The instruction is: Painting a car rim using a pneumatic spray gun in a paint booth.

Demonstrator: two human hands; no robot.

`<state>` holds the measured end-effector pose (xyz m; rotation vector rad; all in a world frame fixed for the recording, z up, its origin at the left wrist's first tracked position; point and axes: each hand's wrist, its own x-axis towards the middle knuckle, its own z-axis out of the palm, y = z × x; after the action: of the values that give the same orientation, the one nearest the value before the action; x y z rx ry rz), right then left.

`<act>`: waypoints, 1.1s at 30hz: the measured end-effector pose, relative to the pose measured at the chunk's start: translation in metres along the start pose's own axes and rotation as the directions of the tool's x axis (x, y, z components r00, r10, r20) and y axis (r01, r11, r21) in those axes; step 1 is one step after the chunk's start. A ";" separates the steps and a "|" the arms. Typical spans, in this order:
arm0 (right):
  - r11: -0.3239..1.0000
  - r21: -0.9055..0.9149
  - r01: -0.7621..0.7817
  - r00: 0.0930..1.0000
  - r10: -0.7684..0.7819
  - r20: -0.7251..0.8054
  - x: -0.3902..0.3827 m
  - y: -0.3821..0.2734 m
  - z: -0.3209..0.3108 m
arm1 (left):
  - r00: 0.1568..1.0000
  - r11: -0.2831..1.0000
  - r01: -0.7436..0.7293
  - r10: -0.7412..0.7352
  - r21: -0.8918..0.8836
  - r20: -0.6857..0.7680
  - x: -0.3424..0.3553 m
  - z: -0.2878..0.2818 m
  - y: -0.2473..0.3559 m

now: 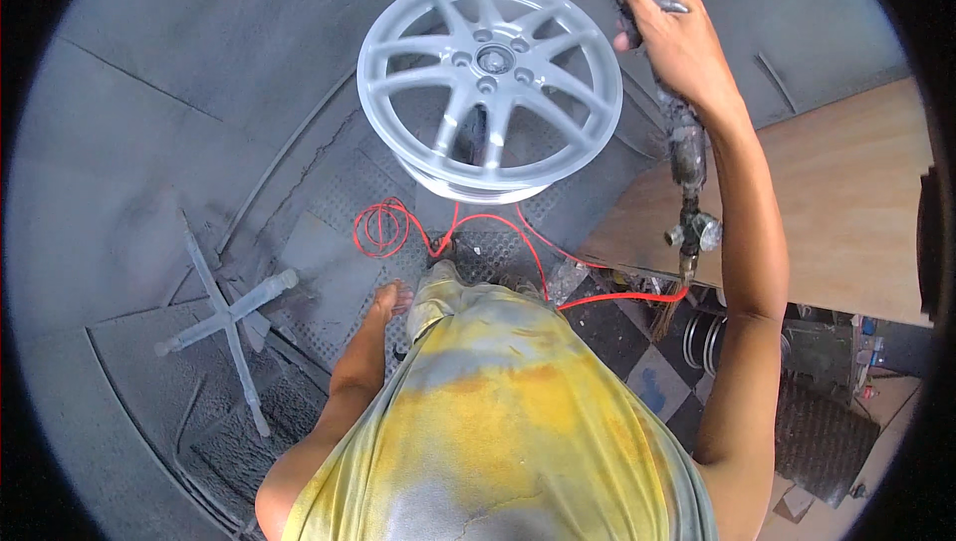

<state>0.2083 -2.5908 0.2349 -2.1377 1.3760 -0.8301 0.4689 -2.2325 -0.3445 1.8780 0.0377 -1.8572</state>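
Note:
My right hand [677, 38], raised at the upper right, is wrapped round a dark, paint-crusted spray gun [632, 13]. Its nozzle points left, toward the far rim of a light grey alloy wheel [438, 48], without touching it. The wheel faces up, its split spokes and several bolt holes showing; what supports it is mostly hidden beneath. From the gun's handle a grimy inline fitting [687, 152] hangs alongside my forearm and joins a red air hose [637, 297]. Low by my left side, my left hand [395, 297] holds nothing, its fingers loosely apart.
More red hose lies coiled [383, 227] on the grey floor below the wheel. A cross-shaped grey stand [229, 312] is at left. A wooden panel [797, 202] runs along the right, with silver wheel rims [707, 342] and a dark ridged mat [822, 436] below it.

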 end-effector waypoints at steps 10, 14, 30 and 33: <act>0.935 0.329 -0.131 0.949 0.022 0.314 -0.132 -0.017 -0.032 | 0.992 0.998 0.012 -0.020 -0.065 -0.126 -0.009 0.036 -0.043; 0.955 0.207 -0.213 0.933 0.136 0.332 -0.165 0.003 -0.062 | 0.995 1.000 0.004 -0.005 -0.017 -0.097 -0.013 0.049 -0.036; 0.992 -0.073 -0.101 0.989 0.092 -0.112 -0.061 0.093 -0.107 | 0.969 0.957 -0.241 0.246 -0.161 0.009 -0.026 0.121 0.045; 0.998 0.025 -0.063 0.994 0.065 -0.088 -0.060 0.073 -0.094 | 0.947 0.867 -0.225 0.303 -0.444 0.111 -0.042 0.155 0.078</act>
<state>0.0762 -2.5697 0.2390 -2.0510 1.4644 -0.9205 0.3494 -2.3431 -0.2724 1.3408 0.1110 -1.6558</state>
